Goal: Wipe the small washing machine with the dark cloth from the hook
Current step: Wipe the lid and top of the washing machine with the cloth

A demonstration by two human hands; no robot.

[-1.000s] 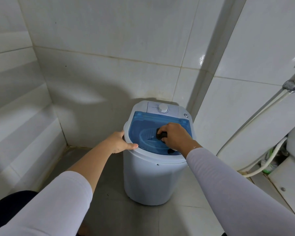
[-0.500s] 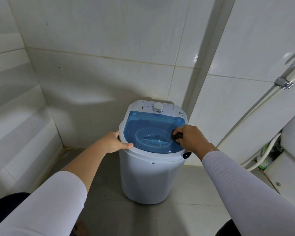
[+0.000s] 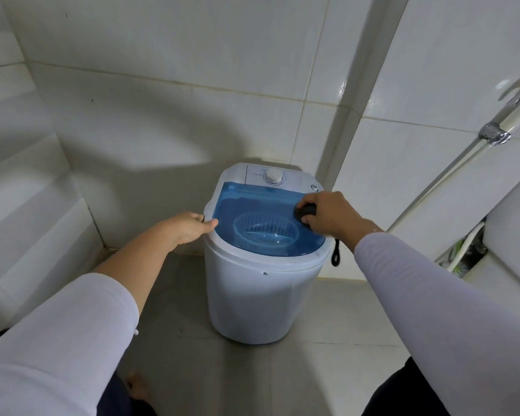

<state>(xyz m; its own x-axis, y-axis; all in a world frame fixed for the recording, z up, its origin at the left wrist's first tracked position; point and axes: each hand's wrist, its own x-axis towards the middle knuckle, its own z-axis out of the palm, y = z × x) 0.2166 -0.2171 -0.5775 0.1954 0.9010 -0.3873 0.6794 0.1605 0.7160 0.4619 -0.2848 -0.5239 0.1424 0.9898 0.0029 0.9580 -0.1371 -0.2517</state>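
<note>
Washing machine (image 3: 264, 295), a small white tub with a blue see-through lid (image 3: 252, 211), stands on the floor at the middle of the frame, in a tiled corner. Wiping is the step in hand: the right hand (image 3: 327, 214) is curled tight around the bunched dark cloth (image 3: 305, 212) and presses it on the lid's upper right corner, just below the control panel. The left hand (image 3: 189, 226) grips the rim at the lid's left edge, thumb on top and fingers wrapped over the side, steadying the tub. Much of the lid, the dial (image 3: 273, 176) and the white body look still to be done, so the next move likely calls for a sweep across the lid under even pressure (the light tub could shift). Most of the cloth is hidden inside the fist. A dark loop (image 3: 335, 253) hangs below the right wrist; whether it belongs to the cloth is unclear.
</note>
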